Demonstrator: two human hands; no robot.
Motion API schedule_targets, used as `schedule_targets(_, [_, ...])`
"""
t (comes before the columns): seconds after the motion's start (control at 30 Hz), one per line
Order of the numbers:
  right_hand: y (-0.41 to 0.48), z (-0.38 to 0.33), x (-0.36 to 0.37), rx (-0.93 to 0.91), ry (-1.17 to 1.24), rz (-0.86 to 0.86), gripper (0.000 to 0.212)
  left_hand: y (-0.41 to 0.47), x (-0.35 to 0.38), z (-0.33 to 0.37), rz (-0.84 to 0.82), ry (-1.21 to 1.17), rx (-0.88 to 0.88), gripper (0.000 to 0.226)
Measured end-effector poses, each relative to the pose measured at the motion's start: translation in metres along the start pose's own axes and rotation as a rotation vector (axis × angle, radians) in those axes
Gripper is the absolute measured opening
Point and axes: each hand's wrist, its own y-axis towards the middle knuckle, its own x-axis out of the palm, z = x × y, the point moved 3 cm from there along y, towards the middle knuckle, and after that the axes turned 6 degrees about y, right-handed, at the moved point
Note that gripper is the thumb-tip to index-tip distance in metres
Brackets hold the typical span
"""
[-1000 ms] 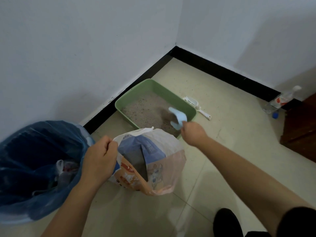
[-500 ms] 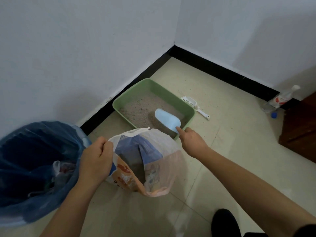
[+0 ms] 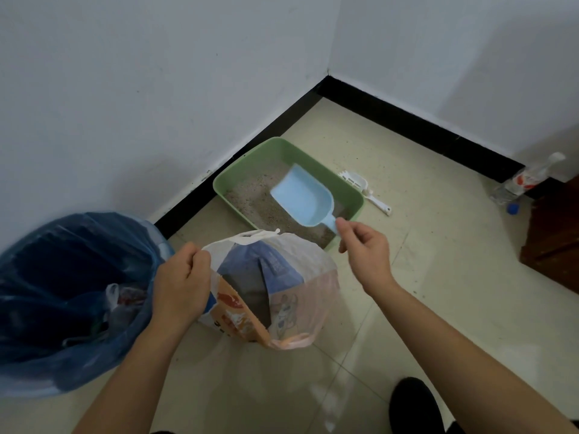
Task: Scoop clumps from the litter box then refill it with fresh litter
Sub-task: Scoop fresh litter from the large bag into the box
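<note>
A green litter box (image 3: 263, 150) with grey litter sits in the corner of the floor. My right hand (image 3: 365, 256) pinches the handle of a light blue scoop (image 3: 302, 195), whose empty bowl faces up above the box. My left hand (image 3: 181, 286) grips the rim of the litter bag (image 3: 282, 289), which stands open on the floor inside a thin plastic bag, just in front of the box.
A bin lined with a blue bag (image 3: 62, 292) stands at the left. A white slotted scoop (image 3: 363, 189) lies on the floor right of the box. A plastic bottle (image 3: 526, 183) and its blue cap (image 3: 513, 208) lie by a dark wooden cabinet (image 3: 554, 245).
The blue scoop turned from tipped down over the litter to bowl-up and empty. My right hand drew back toward the bag. My left hand kept its grip.
</note>
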Motion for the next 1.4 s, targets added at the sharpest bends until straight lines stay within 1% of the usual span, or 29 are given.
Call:
schedule_targets(0.03, [-0.005, -0.014, -0.006, 0.0, 0.118, -0.022, 0.023, 0.001, 0.0, -0.001, 0.0, -0.005, -0.005, 0.025])
schedule_targets(0.1, [-0.015, -0.038, -0.017, -0.022, 0.249, -0.141, 0.023, 0.003, 0.001, -0.003, 0.007, -0.007, -0.012, 0.026])
schedule_targets(0.17, [-0.023, -0.054, -0.026, -0.045, 0.267, -0.3, 0.022, 0.006, 0.002, -0.005, 0.025, -0.014, -0.018, 0.026])
schedule_targets(0.2, [-0.027, -0.061, -0.032, -0.05, 0.238, -0.375, 0.021, 0.007, 0.002, -0.006, 0.034, -0.016, -0.026, 0.026])
schedule_targets(0.27, [-0.033, -0.075, -0.041, -0.062, 0.102, -0.501, 0.019, 0.009, 0.004, -0.008, 0.051, 0.001, -0.039, 0.03])
schedule_targets(0.4, [-0.039, -0.078, -0.034, -0.166, -0.427, -0.623, 0.011, 0.008, 0.006, -0.013, 0.052, -0.028, -0.12, 0.033])
schedule_targets(0.47, [-0.044, -0.067, -0.014, -0.227, -0.629, -0.687, 0.017, 0.007, 0.007, -0.016, 0.046, -0.057, -0.136, 0.034])
schedule_targets(0.5, [-0.047, -0.059, -0.003, -0.25, -0.662, -0.729, 0.021, 0.007, 0.008, -0.016, 0.041, -0.065, -0.135, 0.034])
schedule_targets(0.57, [-0.049, -0.042, 0.015, -0.239, -0.611, -0.786, 0.033, 0.005, 0.009, -0.013, 0.03, -0.071, -0.123, 0.034])
schedule_targets(0.6, [-0.05, -0.034, 0.02, -0.213, -0.572, -0.778, 0.039, 0.004, 0.009, -0.011, 0.023, -0.075, -0.119, 0.034])
schedule_targets(0.63, [-0.049, -0.027, 0.024, -0.226, -0.552, -0.731, 0.043, 0.003, 0.009, -0.01, 0.021, -0.081, -0.115, 0.034])
schedule_targets(0.67, [-0.048, -0.022, 0.025, -0.299, -0.557, -0.638, 0.043, 0.002, 0.009, -0.01, 0.023, -0.082, -0.112, 0.033])
schedule_targets(0.73, [-0.05, -0.012, 0.022, -0.517, -0.584, -0.385, 0.043, 0.001, 0.012, -0.015, 0.016, -0.083, -0.116, 0.031])
schedule_targets(0.77, [-0.053, -0.005, 0.019, -0.599, -0.608, -0.264, 0.047, 0.0, 0.014, -0.018, 0.02, -0.106, -0.119, 0.028])
schedule_targets(0.8, [-0.055, 0.001, 0.017, -0.617, -0.625, -0.171, 0.055, 0.0, 0.016, -0.02, 0.033, -0.138, -0.128, 0.024])
schedule_targets(0.83, [-0.056, 0.009, 0.015, -0.558, -0.618, -0.122, 0.065, 0.0, 0.019, -0.022, 0.054, -0.164, -0.125, 0.019])
schedule_targets(0.87, [-0.056, 0.018, 0.014, -0.434, -0.579, -0.109, 0.072, 0.0, 0.02, -0.022, 0.071, -0.166, -0.121, 0.012])
schedule_targets(0.9, [-0.054, 0.026, 0.013, -0.291, -0.519, -0.123, 0.072, 0.0, 0.023, -0.024, 0.076, -0.157, -0.102, 0.008])
schedule_targets(0.93, [-0.051, 0.033, 0.013, -0.153, -0.455, -0.141, 0.065, -0.002, 0.026, -0.023, 0.066, -0.142, -0.079, 0.015])
schedule_targets(1.0, [-0.044, 0.042, 0.013, 0.024, -0.343, -0.155, 0.036, -0.004, 0.032, -0.021, 0.008, -0.132, -0.042, 0.032])
schedule_targets(1.03, [-0.041, 0.042, 0.014, 0.059, -0.3, -0.153, 0.028, -0.006, 0.035, -0.021, -0.016, -0.159, -0.06, 0.035])
schedule_targets(1.1, [-0.037, 0.036, 0.019, 0.069, -0.234, -0.171, 0.028, -0.008, 0.039, -0.024, -0.013, -0.238, -0.188, 0.035])
schedule_targets(1.2, [-0.042, 0.009, 0.037, 0.077, -0.083, -0.227, 0.032, -0.01, 0.026, -0.026, 0.133, -0.395, -0.465, 0.047])
schedule_targets(1.27, [-0.053, -0.017, 0.052, 0.16, 0.05, -0.295, 0.036, -0.015, 0.007, -0.02, 0.234, -0.439, -0.595, 0.047])
schedule_targets(1.33, [-0.064, -0.045, 0.062, 0.292, 0.163, -0.322, 0.038, -0.025, -0.014, 0.001, 0.299, -0.432, -0.648, 0.046])
schedule_targets(1.4, [-0.072, -0.081, 0.06, 0.415, 0.27, -0.299, 0.04, -0.038, -0.038, 0.029, 0.334, -0.425, -0.638, 0.045])
